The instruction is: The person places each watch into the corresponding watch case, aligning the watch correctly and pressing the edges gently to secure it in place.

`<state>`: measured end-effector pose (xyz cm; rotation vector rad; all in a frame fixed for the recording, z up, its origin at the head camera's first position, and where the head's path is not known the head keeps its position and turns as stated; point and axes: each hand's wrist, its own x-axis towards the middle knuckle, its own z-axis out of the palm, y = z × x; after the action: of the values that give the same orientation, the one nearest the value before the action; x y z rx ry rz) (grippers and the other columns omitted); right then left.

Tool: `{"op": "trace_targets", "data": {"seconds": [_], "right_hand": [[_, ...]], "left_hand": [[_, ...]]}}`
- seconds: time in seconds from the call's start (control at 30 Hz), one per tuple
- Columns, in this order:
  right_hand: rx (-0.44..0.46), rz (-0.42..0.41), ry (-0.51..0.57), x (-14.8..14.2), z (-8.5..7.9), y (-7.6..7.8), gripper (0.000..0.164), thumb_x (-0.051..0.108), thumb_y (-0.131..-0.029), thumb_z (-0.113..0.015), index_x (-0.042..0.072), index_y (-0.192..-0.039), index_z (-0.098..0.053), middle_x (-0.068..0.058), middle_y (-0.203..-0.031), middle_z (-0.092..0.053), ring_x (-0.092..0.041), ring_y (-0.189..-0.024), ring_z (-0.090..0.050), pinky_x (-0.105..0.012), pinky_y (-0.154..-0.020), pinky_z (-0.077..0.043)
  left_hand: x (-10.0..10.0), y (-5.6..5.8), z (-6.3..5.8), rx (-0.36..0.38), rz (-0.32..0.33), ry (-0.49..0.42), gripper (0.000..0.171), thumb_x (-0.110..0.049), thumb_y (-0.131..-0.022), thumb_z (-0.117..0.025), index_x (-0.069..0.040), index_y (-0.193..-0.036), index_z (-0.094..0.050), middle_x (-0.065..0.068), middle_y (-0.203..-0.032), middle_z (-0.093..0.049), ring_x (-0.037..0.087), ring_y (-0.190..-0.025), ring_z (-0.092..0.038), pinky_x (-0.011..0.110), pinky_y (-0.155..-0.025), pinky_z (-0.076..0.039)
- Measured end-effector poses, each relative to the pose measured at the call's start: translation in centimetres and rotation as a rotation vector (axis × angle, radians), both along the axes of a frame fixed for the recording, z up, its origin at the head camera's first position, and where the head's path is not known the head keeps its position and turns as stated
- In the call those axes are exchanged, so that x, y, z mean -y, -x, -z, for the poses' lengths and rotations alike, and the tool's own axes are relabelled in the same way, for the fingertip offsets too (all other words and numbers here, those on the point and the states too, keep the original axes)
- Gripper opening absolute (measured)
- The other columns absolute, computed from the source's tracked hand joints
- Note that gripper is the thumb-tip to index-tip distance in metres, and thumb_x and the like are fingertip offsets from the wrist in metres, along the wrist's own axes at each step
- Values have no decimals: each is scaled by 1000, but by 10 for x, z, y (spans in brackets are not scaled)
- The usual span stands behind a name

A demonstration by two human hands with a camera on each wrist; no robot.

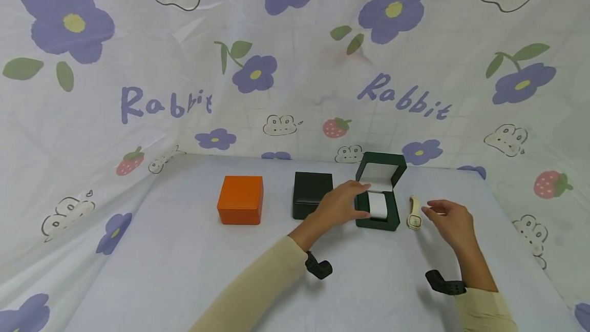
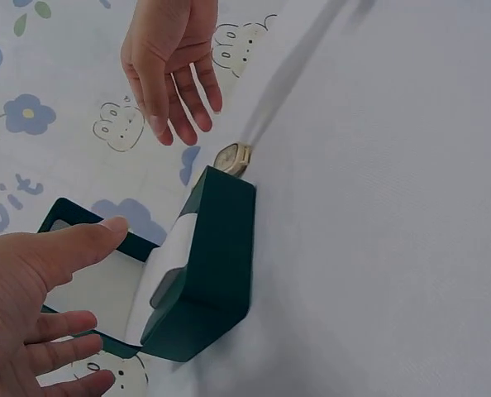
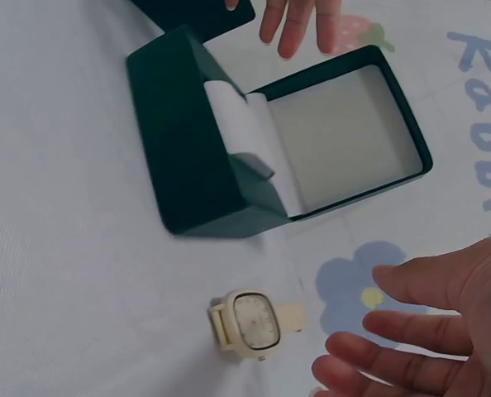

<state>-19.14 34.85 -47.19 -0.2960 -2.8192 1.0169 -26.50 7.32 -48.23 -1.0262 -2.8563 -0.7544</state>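
Note:
A dark green watch box (image 1: 391, 219) stands on the table with its lid (image 2: 59, 215) raised and a white cushion (image 1: 377, 205) inside. My left hand (image 1: 338, 203) is at the box's left side, thumb and fingers spread and holding nothing; whether it touches the box I cannot tell. To the right of the box lies a cream-strapped wristwatch (image 3: 255, 321), its square dial facing up. Just right of the watch hovers my right hand (image 1: 452, 223), fingers loosely extended and apart from it, as the right wrist view shows.
A black box (image 1: 312, 186) with its lid down stands left of the green one, partly behind my left hand. Farther left is an orange box (image 1: 240, 199). A printed cloth (image 1: 295, 40) with flowers hangs behind the white table (image 1: 369, 291).

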Motion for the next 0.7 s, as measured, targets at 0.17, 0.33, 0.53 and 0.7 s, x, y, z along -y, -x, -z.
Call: {"op": "trace_targets", "data": {"seconds": [0.17,0.33,0.53,0.7], "right_hand": [[98,-10,19,-3,9,6,53,30,-102,-60,-13,-133,-55,-37,-128,-58,-51,-113,-56,-55,-84,-56],[181,-12,25,-4,17,10,62,34,-100,-62,-15,-136,-50,-39,-129,-55,-52,-115,-54,-56,-87,-56],[217,-16,5,-3,25,17,70,37,-96,-68,-17,-136,-48,-39,-127,-56,-51,-114,-55,-56,-88,-55],[230,-26,12,-1,27,19,70,38,-93,-72,-16,-134,-51,-37,-126,-57,-48,-110,-56,-53,-85,-55]], "left_hand": [[-6,1,4,-3,-19,22,78,-46,-85,-81,-24,-152,-50,0,-145,-55,12,-131,-53,30,-101,-53],[-13,1,6,9,-30,15,77,-44,-85,-82,-21,-151,-50,1,-142,-56,12,-127,-55,28,-99,-53],[-23,5,8,7,-47,50,76,-44,-85,-82,-23,-151,-51,2,-145,-54,14,-130,-53,29,-101,-53],[-31,8,12,13,-51,93,78,-46,-83,-83,-25,-151,-50,1,-144,-54,13,-128,-53,29,-99,-53]]}}
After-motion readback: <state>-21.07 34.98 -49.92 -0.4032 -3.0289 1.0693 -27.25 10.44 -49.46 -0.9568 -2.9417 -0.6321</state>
